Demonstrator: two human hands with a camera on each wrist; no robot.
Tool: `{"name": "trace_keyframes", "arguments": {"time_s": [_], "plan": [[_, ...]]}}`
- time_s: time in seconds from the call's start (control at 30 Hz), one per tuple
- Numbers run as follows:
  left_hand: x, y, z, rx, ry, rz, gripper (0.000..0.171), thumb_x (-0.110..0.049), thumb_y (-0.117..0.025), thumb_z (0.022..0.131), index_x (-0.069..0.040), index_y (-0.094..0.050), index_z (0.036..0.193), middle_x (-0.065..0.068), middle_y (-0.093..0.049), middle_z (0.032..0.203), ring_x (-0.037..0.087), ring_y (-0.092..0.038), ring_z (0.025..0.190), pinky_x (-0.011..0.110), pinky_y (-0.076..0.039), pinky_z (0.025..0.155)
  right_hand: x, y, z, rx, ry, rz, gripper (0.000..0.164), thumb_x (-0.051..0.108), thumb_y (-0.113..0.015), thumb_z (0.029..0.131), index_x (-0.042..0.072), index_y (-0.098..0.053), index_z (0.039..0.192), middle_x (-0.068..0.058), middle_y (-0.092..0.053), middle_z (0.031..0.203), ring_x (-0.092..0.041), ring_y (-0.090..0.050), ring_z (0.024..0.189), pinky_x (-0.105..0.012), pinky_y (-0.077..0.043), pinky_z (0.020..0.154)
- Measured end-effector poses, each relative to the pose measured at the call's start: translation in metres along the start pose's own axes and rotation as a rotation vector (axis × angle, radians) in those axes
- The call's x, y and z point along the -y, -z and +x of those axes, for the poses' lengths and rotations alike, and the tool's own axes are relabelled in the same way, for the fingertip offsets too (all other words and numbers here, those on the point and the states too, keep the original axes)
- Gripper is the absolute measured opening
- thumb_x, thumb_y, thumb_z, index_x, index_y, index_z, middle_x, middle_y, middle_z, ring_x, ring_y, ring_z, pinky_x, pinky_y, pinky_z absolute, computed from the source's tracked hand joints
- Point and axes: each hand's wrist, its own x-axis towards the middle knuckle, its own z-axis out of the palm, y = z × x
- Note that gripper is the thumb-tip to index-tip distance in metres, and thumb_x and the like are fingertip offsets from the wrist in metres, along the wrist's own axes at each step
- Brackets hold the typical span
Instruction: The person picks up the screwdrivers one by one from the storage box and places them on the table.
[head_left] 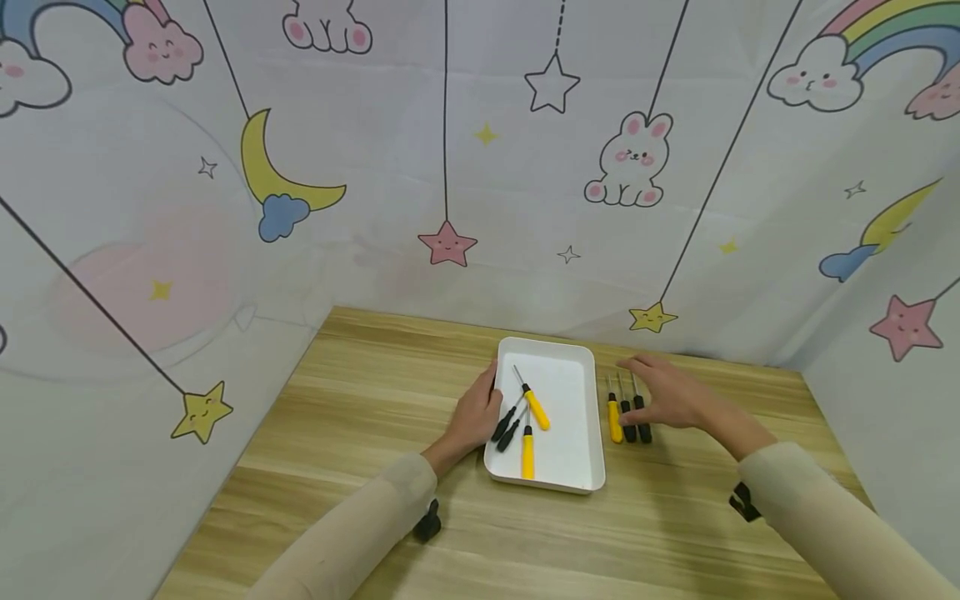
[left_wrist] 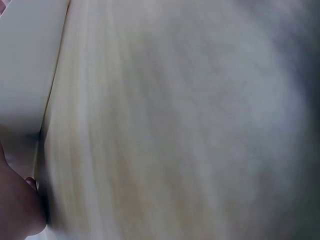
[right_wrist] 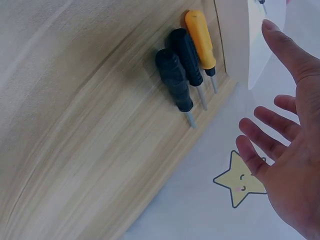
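My left hand [head_left: 474,414] grips the left side of a white tray [head_left: 573,417], its thumb at the rim and fingers along the outer wall. Inside lie two yellow-handled screwdrivers [head_left: 528,454] and two smaller black-handled screwdrivers [head_left: 508,437], crossing loosely on the left half. Just right of the tray, a yellow screwdriver [right_wrist: 200,37] and two black screwdrivers [right_wrist: 174,80] lie side by side on the table, shafts toward the wall. Over these hovers my right hand [head_left: 667,392], thumb spread from relaxed fingers, holding nothing. The left wrist view shows only part of the left hand [left_wrist: 20,205] against the tray's wall.
The wood-grain table [head_left: 360,400] ends at the back against a white cloth [head_left: 375,167] printed with stars, bunnies and clouds. More of this cloth rises at both sides. Dark wrist devices [head_left: 427,522] hang below the sleeves.
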Motion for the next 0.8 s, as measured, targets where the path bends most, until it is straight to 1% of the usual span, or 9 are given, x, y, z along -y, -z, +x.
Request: {"name": "trace_keyframes", "arguments": {"time_s": [0.2,0.3,0.47,0.6,0.8], "plan": [[0.004,-0.002,0.001,-0.008,-0.017,0.013,0.058,-0.013,-0.04,0.111,-0.001,-0.028,0.167,0.016,-0.035,0.169,0.031,-0.035,0.155,0.048,-0.031,0.125,0.008,0.002,0.003,-0.023,0.04,-0.006,0.102,0.058,-0.085,0.083,-0.001,-0.046,0.157,-0.03,-0.045,0.157,-0.053,-0.043,0.142,-0.069,-0.042,0.109],[0.006,-0.003,0.002,-0.014,-0.027,0.019,0.058,-0.014,-0.04,0.112,-0.001,-0.029,0.166,0.016,-0.036,0.169,0.031,-0.036,0.154,0.048,-0.033,0.124,0.011,0.003,0.004,-0.029,0.045,-0.004,0.101,0.055,-0.087,0.083,-0.001,-0.047,0.156,-0.029,-0.046,0.157,-0.052,-0.044,0.142,-0.068,-0.041,0.111],[0.006,-0.003,0.003,-0.009,-0.017,0.013,0.058,-0.016,-0.04,0.112,-0.002,-0.028,0.167,0.015,-0.035,0.17,0.03,-0.035,0.155,0.048,-0.031,0.125,0.015,0.001,0.006,-0.023,0.037,-0.005,0.101,0.052,-0.089,0.082,0.002,-0.046,0.157,-0.025,-0.047,0.157,-0.048,-0.046,0.142,-0.066,-0.043,0.11],[0.005,-0.003,0.002,-0.009,-0.004,0.018,0.058,-0.017,-0.04,0.112,-0.004,-0.027,0.168,0.014,-0.035,0.17,0.029,-0.034,0.156,0.047,-0.031,0.125,0.019,-0.001,0.008,-0.033,0.061,-0.01,0.1,0.055,-0.088,0.082,0.002,-0.047,0.157,-0.024,-0.049,0.155,-0.048,-0.047,0.141,-0.066,-0.044,0.11],[0.004,-0.003,0.003,-0.01,0.001,0.016,0.058,-0.017,-0.04,0.112,-0.004,-0.028,0.168,0.014,-0.035,0.17,0.029,-0.034,0.156,0.047,-0.03,0.125,0.024,-0.003,0.011,-0.037,0.08,-0.005,0.1,0.054,-0.089,0.082,0.003,-0.048,0.157,-0.024,-0.05,0.155,-0.048,-0.048,0.14,-0.066,-0.043,0.111]]}}
